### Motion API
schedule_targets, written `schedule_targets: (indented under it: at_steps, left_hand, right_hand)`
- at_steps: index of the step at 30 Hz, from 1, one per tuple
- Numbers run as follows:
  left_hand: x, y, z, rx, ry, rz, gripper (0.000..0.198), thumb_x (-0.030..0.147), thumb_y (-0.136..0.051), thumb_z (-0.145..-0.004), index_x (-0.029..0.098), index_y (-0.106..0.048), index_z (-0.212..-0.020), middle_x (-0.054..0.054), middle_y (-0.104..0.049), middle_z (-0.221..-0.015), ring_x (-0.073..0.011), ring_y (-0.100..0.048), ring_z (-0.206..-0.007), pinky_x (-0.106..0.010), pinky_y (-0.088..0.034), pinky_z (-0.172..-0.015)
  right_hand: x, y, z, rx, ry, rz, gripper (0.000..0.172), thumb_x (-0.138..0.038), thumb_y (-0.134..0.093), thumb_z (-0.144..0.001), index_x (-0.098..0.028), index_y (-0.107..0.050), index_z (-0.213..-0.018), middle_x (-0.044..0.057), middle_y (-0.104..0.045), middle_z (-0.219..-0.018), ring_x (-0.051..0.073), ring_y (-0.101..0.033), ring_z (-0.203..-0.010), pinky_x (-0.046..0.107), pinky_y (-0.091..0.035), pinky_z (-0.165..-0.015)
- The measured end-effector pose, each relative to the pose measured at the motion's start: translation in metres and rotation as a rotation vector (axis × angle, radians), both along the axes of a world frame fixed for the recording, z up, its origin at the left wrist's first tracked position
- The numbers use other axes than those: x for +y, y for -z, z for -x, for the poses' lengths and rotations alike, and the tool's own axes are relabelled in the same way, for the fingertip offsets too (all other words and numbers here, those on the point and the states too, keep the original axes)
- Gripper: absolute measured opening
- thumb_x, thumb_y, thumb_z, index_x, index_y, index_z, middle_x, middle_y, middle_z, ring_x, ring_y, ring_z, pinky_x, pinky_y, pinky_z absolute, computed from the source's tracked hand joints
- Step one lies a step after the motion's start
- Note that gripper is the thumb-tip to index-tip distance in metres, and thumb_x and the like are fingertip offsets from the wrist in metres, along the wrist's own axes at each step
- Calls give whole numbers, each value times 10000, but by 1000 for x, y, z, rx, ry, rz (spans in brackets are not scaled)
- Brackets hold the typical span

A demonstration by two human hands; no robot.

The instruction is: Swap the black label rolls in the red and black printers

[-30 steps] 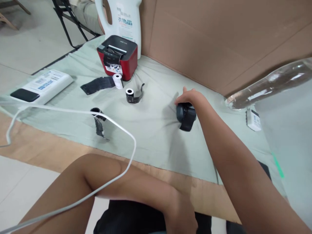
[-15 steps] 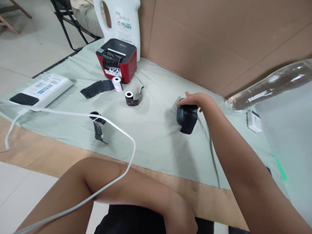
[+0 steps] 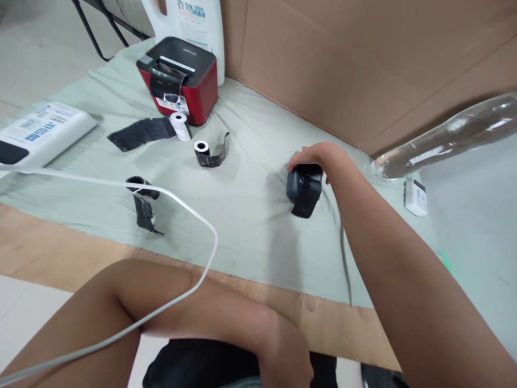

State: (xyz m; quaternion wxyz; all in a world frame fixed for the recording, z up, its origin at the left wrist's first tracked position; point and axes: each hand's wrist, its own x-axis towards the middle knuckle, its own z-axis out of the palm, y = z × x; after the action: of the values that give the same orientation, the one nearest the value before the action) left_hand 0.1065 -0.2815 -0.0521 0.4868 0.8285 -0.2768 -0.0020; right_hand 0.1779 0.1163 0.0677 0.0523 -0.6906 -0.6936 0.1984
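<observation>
My right hand (image 3: 309, 156) is curled over the top of a small dark portable printer (image 3: 294, 186) standing on the cloth. A wide black paper strip (image 3: 307, 198) hangs down its front. Part of the grip is hidden behind the wrist. My left hand (image 3: 288, 355) is low at the table's front edge, over my lap, its fingers out of sight. To the left of the printer lies a small paper roll (image 3: 201, 147) with a curled black tail. Another roll (image 3: 142, 186) with a torn black strip is nearer me, and a white-cored roll (image 3: 180, 126) trails black paper farther back.
A red and black printer (image 3: 204, 97) stands at the back left before a white jug (image 3: 202, 27). White boxes lie left (image 3: 60, 134) and right (image 3: 416, 198). A white cable (image 3: 181, 202) crosses the foreground. Cardboard (image 3: 343, 64) and a clear plastic tube (image 3: 444, 137) border the back.
The view has shifted, so the things on the table, most of all those at left, appear farther left and higher. My right hand stays on the small printer.
</observation>
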Motion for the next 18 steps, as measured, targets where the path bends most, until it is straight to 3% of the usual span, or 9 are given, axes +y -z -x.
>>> schedule_targets:
  at_steps: [3,8,10,12,14,18]
  left_hand:
    - [5,-11,5,77,46,-53,346,190,-695,-602,279,-513,-321,17,-653,-539,-213,-652,-573,-326,-390,-425]
    - [24,-39,10,225,132,-58,321,250,-760,-565,285,-527,-347,16,-614,-509,-231,-613,-574,-352,-408,-493]
    - [27,-43,11,210,149,-70,331,255,-779,-544,284,-519,-342,19,-580,-467,-232,-589,-547,-357,-412,-508]
    - [26,-41,11,193,132,-84,348,250,-782,-532,282,-502,-327,20,-548,-430,-230,-569,-518,-356,-404,-502]
    - [21,-32,10,162,107,-70,341,243,-767,-535,281,-501,-325,23,-547,-423,-226,-561,-495,-349,-388,-476]
    - [9,-9,7,-14,45,43,294,239,-743,-546,287,-537,-342,35,-576,-429,-203,-562,-451,-320,-352,-417]
  right_hand:
    - [2,0,2,-12,28,119,447,-513,-919,-533,-204,-691,-762,110,-621,-808,385,-629,-980,476,-543,-715]
    - [-3,-1,5,22,-103,71,464,-569,-898,-551,-223,-690,-780,90,-628,-795,350,-641,-920,447,-546,-675]
    - [-12,-7,8,-54,-22,147,481,-593,-874,-588,-219,-697,-834,106,-642,-835,360,-650,-921,449,-550,-668]
    - [-23,-14,13,-146,133,258,530,-559,-884,-589,-207,-706,-942,132,-654,-909,382,-650,-943,474,-552,-690]
    - [-32,-20,16,-207,259,317,695,-524,-904,-548,-197,-682,-1120,161,-651,-1027,394,-648,-959,505,-551,-723]
    - [-37,-19,15,-193,323,304,1093,-526,-891,-502,-178,-474,-1450,223,-586,-1245,421,-641,-1020,548,-548,-750]
